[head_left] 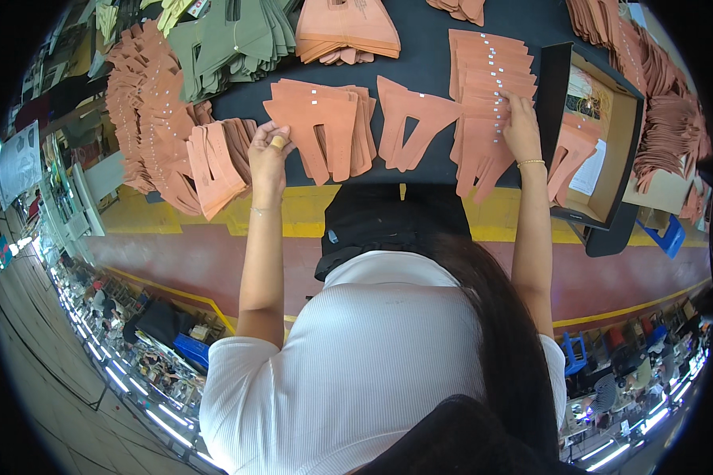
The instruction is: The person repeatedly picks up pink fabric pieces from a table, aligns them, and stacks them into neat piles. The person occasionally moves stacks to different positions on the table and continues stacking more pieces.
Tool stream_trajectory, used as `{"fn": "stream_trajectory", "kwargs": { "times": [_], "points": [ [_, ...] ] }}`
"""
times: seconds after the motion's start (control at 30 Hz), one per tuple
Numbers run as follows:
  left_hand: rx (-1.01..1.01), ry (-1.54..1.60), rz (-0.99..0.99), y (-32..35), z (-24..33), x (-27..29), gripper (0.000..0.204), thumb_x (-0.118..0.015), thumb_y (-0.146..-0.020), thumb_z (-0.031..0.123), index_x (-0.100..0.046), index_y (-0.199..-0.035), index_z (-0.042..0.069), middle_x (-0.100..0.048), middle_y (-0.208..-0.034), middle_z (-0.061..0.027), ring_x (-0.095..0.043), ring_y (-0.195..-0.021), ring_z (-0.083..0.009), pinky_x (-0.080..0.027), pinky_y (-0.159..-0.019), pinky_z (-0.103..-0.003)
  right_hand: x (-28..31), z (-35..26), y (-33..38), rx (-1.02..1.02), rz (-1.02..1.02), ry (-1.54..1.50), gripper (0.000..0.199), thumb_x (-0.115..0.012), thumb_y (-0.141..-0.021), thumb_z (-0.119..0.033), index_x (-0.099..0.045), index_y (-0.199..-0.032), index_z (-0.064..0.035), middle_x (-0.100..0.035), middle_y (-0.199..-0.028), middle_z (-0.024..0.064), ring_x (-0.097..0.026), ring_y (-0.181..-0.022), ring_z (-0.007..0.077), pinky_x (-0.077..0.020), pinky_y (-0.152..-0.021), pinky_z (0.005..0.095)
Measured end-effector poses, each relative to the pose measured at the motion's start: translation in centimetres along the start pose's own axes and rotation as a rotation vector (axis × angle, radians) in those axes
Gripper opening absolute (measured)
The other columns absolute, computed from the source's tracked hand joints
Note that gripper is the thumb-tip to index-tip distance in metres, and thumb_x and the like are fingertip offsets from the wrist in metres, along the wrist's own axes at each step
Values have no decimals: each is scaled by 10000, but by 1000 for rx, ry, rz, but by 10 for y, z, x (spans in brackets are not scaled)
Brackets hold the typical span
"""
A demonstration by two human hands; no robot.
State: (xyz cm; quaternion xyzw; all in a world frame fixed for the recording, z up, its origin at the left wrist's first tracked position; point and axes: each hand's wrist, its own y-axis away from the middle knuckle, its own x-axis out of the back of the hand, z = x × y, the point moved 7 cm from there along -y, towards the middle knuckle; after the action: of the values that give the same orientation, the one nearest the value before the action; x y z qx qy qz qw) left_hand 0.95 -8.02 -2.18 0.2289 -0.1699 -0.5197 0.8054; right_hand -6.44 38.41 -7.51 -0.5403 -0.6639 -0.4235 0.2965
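Observation:
My left hand (269, 161), with a tan wrap on one finger, has its fingers curled at the left edge of the top salmon cut piece (297, 119) on a small offset stack. It seems to pinch that edge. To the right lies a single salmon piece (408, 107) with two legs and a small white tag. My right hand (521, 131) rests on a fanned row of tagged salmon pieces (479, 99); its forefinger and thumb are apart on the right edge. What lies under its fingertips is hidden.
On the dark table (242, 103), more salmon pieces (146, 111) are heaped at far left, with green pieces (234, 47) behind. An open black-rimmed box (622, 127) stands right of my right hand, with papers and salmon pieces inside. A blue stool (667, 236) stands beyond.

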Motion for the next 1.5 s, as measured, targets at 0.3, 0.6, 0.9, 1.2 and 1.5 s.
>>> {"fn": "stream_trajectory", "kwargs": {
  "times": [0.3, 0.6, 0.9, 1.2, 1.5],
  "points": [
    [-36, -22, -128, 2, 62, -46, 227, -670, -907, 104, -568, -1105, 58, -653, -968, -9, -637, -881, -112, -528, -743, -278, -1, 1, 0, -27, 11, 20, 574, -551, -776, 86, -540, -1289, -171, -573, -1140, 135, -553, -1097, 364, -466, -943, 457],
    [-315, -42, -292, -117, 164, -137, 511, -657, -891, 141, -495, -1373, 90, -591, -1246, -137, -590, -1091, -198, -479, -942, -336, 0, -4, 3, -10, 29, 18, 561, -538, -780, 93, -548, -1281, -160, -575, -1146, 141, -552, -1077, 382, -466, -943, 457],
    [-409, -302, -280, -61, 139, -87, 351, -634, -935, 166, -604, -1205, -57, -671, -1049, -119, -653, -911, -193, -523, -848, -319, 11, -6, 26, 50, 164, -152, 621, -438, -777, 163, -502, -1347, -75, -598, -1119, 174, -594, -1080, 315, -469, -937, 394],
    [-175, -494, 95, -16, -7, 13, 487, -652, -929, 161, -507, -1325, -83, -628, -1120, -111, -593, -1001, -125, -470, -833, -236, 27, 7, 55, -117, 308, -249, 724, -429, -830, 152, -286, -1491, -108, -640, -1142, 186, -625, -1075, 323, -495, -913, 376],
    [102, -265, -76, -4, -21, -6, 689, -643, -936, 180, -296, -1436, -142, -476, -1393, -215, -512, -1237, -230, -408, -1019, -324, 21, 1, 77, -148, 209, -227, 768, -445, -790, 159, -277, -1492, -102, -645, -1157, 160, -589, -1086, 362, -477, -925, 421]
  ]
}}
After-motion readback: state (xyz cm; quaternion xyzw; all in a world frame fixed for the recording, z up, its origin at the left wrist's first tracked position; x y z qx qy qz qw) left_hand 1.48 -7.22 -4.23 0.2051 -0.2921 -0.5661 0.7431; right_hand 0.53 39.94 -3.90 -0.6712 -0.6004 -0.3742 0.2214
